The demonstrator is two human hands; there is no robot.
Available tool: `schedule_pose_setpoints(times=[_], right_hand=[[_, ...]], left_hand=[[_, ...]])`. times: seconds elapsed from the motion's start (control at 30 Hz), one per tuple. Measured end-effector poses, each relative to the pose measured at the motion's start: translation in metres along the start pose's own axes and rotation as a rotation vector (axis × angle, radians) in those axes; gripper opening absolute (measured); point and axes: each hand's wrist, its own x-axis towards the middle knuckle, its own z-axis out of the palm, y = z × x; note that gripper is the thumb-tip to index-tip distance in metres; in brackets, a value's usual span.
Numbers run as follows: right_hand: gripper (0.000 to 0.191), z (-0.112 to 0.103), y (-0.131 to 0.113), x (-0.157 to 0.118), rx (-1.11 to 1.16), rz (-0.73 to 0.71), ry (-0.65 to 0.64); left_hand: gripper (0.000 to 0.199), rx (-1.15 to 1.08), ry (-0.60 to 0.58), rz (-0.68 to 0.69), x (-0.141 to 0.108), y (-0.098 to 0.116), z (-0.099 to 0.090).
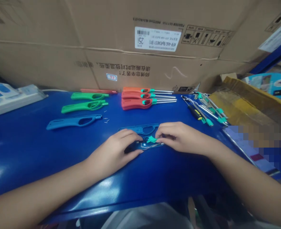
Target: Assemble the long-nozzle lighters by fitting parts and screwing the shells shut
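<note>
In the middle of the table, my left hand (121, 146) is closed on the left end of a blue lighter casing half (140, 145), thumb below and fingers above. My right hand (176, 136) pinches a small green trigger piece (151, 139) at the casing's right part. A thin white wire and a metal piece lie along this casing half; my fingers hide its ends. Just behind it rests another blue casing half (136, 129) with an oval opening, partly covered by my right fingers.
Red and orange lighters with metal tubes (137, 103) lie at the back. Green casings (84, 106) and a blue casing (73, 122) lie left, beside tiny screws (106, 120). A screwdriver (195, 112) and loose metal tubes are at right. A cardboard box (83, 28) walls the back; a power strip (13, 98) sits left.
</note>
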Motion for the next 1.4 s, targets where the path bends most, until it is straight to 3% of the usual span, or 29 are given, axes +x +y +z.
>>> schedule_pose_setpoints(times=[0.3, 0.67, 1.4], right_hand=[[0.01, 0.016, 0.001, 0.003, -0.023, -0.063, -0.013], [0.023, 0.018, -0.004, 0.001, -0.346, -0.215, -0.001], [0.026, 0.017, -0.015, 0.0, -0.476, -0.198, -0.043]], left_hand=[[0.024, -0.023, -0.023, -0.037, 0.002, 0.001, 0.0], [0.02, -0.113, -0.075, -0.14, 0.004, 0.005, -0.001], [0.018, -0.033, -0.053, -0.114, -0.001, 0.014, 0.001]])
